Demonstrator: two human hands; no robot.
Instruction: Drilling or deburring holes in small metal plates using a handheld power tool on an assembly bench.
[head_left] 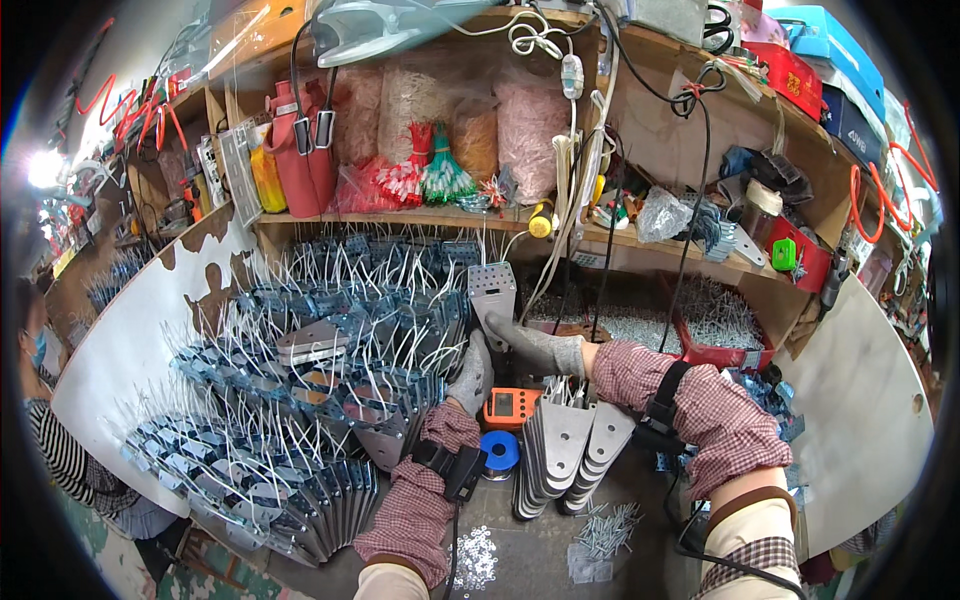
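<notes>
A grey tapered metal bracket (492, 290) with small holes stands upright in front of me, its wide end up. My right hand (538, 348), in a grey glove, reaches in from the right with its fingers pressed on the bracket's lower part. My left hand (470, 378), also gloved, is closed at the bracket's lower left edge; some of its fingers are hidden. Below my hands sit an orange device with a small screen (511, 408) and a blue spool (499, 453). Stacked plain brackets (556, 455) fan out beside them, under my right forearm.
Rows of brackets with white wires (270, 470) fill the left side. Small white parts (474, 558) and loose screws (607, 530) lie near the front. A red bin of screws (722, 318) stands back right. Black cables (697, 200) hang from the wooden shelf (400, 217).
</notes>
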